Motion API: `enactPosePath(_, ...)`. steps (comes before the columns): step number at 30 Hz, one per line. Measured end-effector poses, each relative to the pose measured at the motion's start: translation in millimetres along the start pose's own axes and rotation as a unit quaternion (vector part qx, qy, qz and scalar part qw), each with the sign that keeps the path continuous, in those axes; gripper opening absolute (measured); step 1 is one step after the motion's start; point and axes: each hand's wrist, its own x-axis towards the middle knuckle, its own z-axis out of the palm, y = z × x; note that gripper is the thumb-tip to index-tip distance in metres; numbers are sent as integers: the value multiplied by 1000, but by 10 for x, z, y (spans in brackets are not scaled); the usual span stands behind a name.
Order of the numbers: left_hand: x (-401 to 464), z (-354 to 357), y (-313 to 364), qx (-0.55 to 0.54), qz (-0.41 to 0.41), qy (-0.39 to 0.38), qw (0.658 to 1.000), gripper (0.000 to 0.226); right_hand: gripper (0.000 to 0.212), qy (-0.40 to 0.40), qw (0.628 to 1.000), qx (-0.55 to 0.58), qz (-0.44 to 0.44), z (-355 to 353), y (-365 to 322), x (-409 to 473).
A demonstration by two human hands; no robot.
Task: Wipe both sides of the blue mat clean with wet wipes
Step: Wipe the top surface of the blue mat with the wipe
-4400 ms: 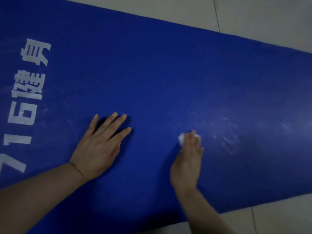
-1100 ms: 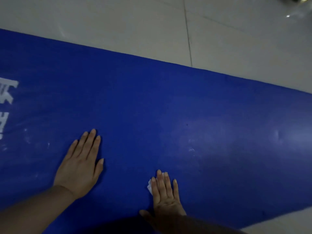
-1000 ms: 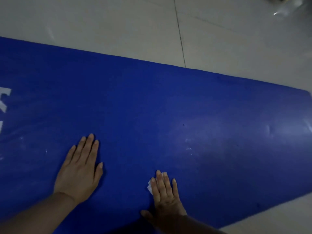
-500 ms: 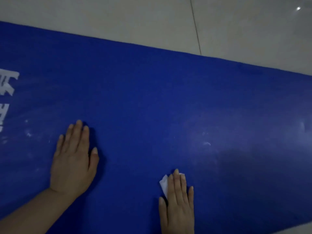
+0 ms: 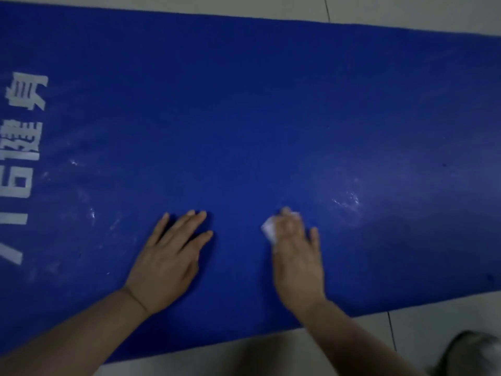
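Pale tiled floor (image 5: pixel 433 12) under blue mat (image 5: pixel 244 118), smeared; left hand (image 5: pixel 168 261) flat, right hand (image 5: pixel 298 261) flat on white wipe (image 5: pixel 268 229).

blue mat (image 5: pixel 244 104) | white print (image 5: pixel 24 137) | reads "716健身", first digit possibly cut off

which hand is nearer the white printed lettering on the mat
Left. The left hand rests flat on the mat, closer to the lettering; the right hand, pressing the wipe, is farther.

Head camera looks steeply down (close range) onto the blue mat (image 5: pixel 271 118).
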Motion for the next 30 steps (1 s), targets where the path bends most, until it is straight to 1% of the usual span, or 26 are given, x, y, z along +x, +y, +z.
enactPosePath(2, -8, -1, -16, -14, -29, 5, 999, 41, 52, 7, 990, 33, 135, -79, 315, 126)
enactPosePath(3, -12, -4, -15, -18, -36, 7, 999, 41, 52, 10, 982, 48, 182, -86, 380, 179)
enactPosePath(4, -11, -7, -7, -21, -37, 8, 999, 41, 52, 20, 979, 53, 198, -78, 353, 204)
enactPosePath(5, -5, -11, 0, -23, -36, 10, 999, 41, 53, 27, 982, 48, 181, -70, 243, 202)
enactPosePath(6, 2, -15, 4, -25, -33, 11, 999, 41, 56, 25, 989, 41, 139, -51, 80, 161)
enactPosePath(8, 2, -26, 0, -27, -31, 12, 999, 41, 57, -8, 999, 31, 13, 4, -311, -14)
enactPosePath(9, 1, -30, -4, -28, -31, 13, 999, 41, 58, -22, 998, 20, -50, 28, -451, -118)
enactPosePath(10, -1, -32, -8, -29, -30, 15, 999, 41, 59, -32, 995, 10, -92, 39, -512, -198)
enactPosePath(11, -2, -31, -9, -31, -28, 17, 999, 40, 60, -37, 994, 2, -107, 42, -478, -225)
enactPosePath(12, -3, -28, -8, -34, -26, 20, 999, 40, 61, -38, 994, -6, -98, 37, -368, -219)
enactPosePath(13, -1, -26, -9, -37, -26, 23, 999, 39, 61, -36, 997, -17, -67, 25, -212, -210)
enactPosePath(15, 1, -16, -10, -39, -28, 27, 998, 39, 64, -37, 998, -24, 38, -8, 191, -190)
enactPosePath(17, -8, -3, -5, -38, -28, 30, 998, 38, 66, -31, 988, 3, 149, -47, 538, -181)
enactPosePath(18, -9, -1, -6, -39, -28, 29, 998, 39, 66, -24, 983, 15, 180, -46, 589, -194)
enactPosePath(19, -10, -2, -6, -39, -28, 28, 998, 39, 67, -16, 982, 20, 189, -38, 540, -218)
enactPosePath(20, -7, -7, -6, -38, -29, 27, 999, 39, 67, -8, 985, 20, 171, -18, 413, -259)
enactPosePath(21, -2, -13, -6, -37, -29, 26, 999, 40, 67, -5, 991, 23, 130, 10, 238, -313)
enactPosePath(24, 2, -30, -3, -32, -30, 18, 999, 41, 62, -28, 999, 23, -33, 84, -285, -497)
enactPosePath(26, 5, -35, -5, -35, -28, 18, 999, 40, 60, -41, 996, 3, -84, 88, -317, -512)
enactPosePath(27, 3, -32, -8, -37, -28, 20, 999, 40, 59, -39, 995, -11, -94, 100, -215, -498)
enactPosePath(28, 0, -27, -9, -38, -28, 21, 999, 40, 57, -41, 995, -17, -85, 99, -70, -491)
enactPosePath(29, -1, -24, -7, -40, -29, 21, 999, 40, 57, -37, 998, -15, -47, 83, 111, -484)
enactPosePath(30, -2, -22, -5, -40, -30, 20, 999, 41, 60, -25, 999, -9, 19, 68, 325, -461)
